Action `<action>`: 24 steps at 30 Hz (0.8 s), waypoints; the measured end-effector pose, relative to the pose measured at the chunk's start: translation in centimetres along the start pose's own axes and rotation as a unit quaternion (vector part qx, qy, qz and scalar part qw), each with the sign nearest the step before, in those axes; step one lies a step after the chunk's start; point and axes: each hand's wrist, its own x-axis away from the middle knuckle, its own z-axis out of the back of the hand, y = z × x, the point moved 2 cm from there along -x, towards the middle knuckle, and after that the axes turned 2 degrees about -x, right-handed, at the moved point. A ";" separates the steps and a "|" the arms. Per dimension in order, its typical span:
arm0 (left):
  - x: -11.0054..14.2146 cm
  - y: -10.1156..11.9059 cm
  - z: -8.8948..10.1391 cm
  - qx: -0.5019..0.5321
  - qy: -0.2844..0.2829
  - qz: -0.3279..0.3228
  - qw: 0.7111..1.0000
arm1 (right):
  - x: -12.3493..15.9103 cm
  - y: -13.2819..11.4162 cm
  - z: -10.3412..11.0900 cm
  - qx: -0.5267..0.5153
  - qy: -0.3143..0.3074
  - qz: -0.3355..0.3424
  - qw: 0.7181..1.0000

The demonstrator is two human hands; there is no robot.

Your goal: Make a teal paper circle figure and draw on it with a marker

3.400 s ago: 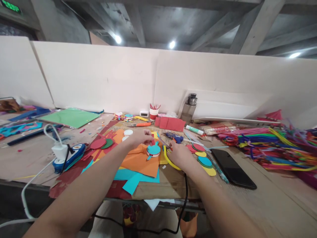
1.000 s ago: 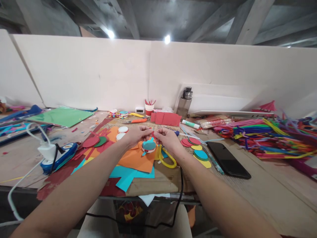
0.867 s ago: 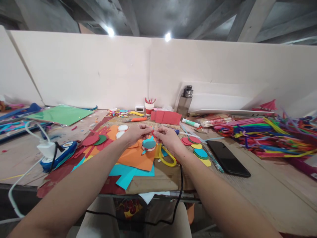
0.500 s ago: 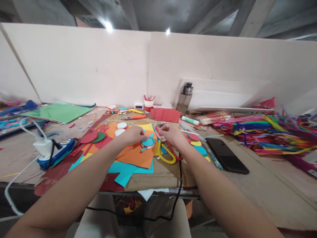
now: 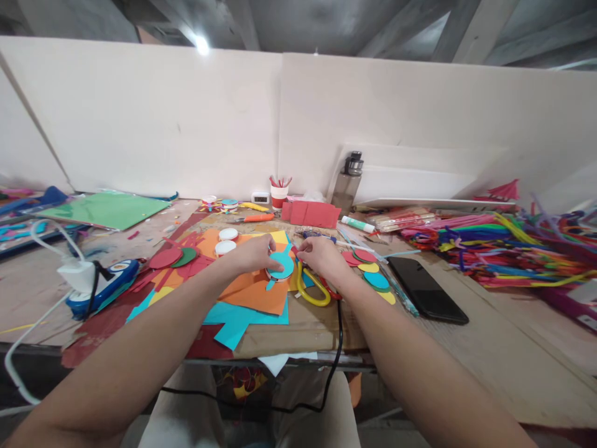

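Observation:
My left hand is closed on the edge of a small round drum-like piece with a turquoise paper top and a paper tab at each end; the thumb rests on the top. It is over orange paper. Just to the right, my right hand has its fingertips pinched together; a small dark red bit shows at them, too small to name. Below that hand lie scissors with yellow and red handles, partly hidden by the hand and wrist. Two white round lids sit beyond my left hand.
Paper circles and a black phone lie on the right, with pipe cleaners beyond. A glue stick, bottle and orange cutter are at the back. A blue power strip is left; a black cable crosses the front edge.
My left hand has taken hold of the turquoise-topped piece, its thumb now on top; the piece has shifted slightly. My right hand's fingertips have moved slightly and stay pinched.

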 end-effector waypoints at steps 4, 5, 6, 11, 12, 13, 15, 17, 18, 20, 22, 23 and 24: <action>0.1 0.5 0.5 0.074 -0.039 0.017 0.996 | -0.1 0.2 -0.2 -0.024 0.002 -0.003 1.000; 0.0 0.4 0.7 0.113 -0.062 0.023 0.991 | -0.2 0.2 -0.2 -0.030 0.003 -0.005 1.000; -0.1 0.3 0.8 0.160 -0.081 0.033 0.983 | -0.2 0.2 -0.3 -0.038 0.004 -0.007 0.999; -0.9 -0.9 1.6 0.352 -0.084 0.061 0.930 | -0.3 -0.1 -0.5 -0.077 -0.012 -0.007 0.997; -1.1 -1.0 1.7 0.368 -0.082 0.053 0.924 | -0.2 -0.2 -0.5 -0.079 -0.016 -0.003 0.997; -1.2 -1.0 1.9 0.386 -0.083 0.042 0.918 | -0.2 -0.3 -0.5 -0.080 -0.020 0.000 0.997; -1.2 -0.8 2.1 0.422 -0.088 0.019 0.902 | -0.1 -0.5 -0.5 -0.084 -0.027 0.001 0.996; -1.1 -0.5 2.3 0.450 -0.091 0.006 0.888 | 0.0 -0.7 -0.6 -0.091 -0.037 0.001 0.995; -1.1 -0.5 2.4 0.460 -0.092 0.003 0.883 | 0.1 -0.8 -0.6 -0.096 -0.043 0.004 0.994; -1.1 -0.5 2.4 0.477 -0.093 -0.004 0.874 | 0.1 -1.0 -0.9 -0.107 -0.056 0.014 0.993; -1.2 -0.7 2.3 0.494 -0.093 -0.009 0.865 | 0.2 -1.2 -1.2 -0.113 -0.067 0.025 0.991; -1.4 -0.9 2.2 0.499 -0.091 -0.010 0.862 | 0.3 -1.2 -1.4 -0.112 -0.070 0.030 0.991; -1.5 -1.1 2.1 0.501 -0.089 -0.009 0.861 | 0.3 -1.3 -1.6 -0.106 -0.072 0.033 0.991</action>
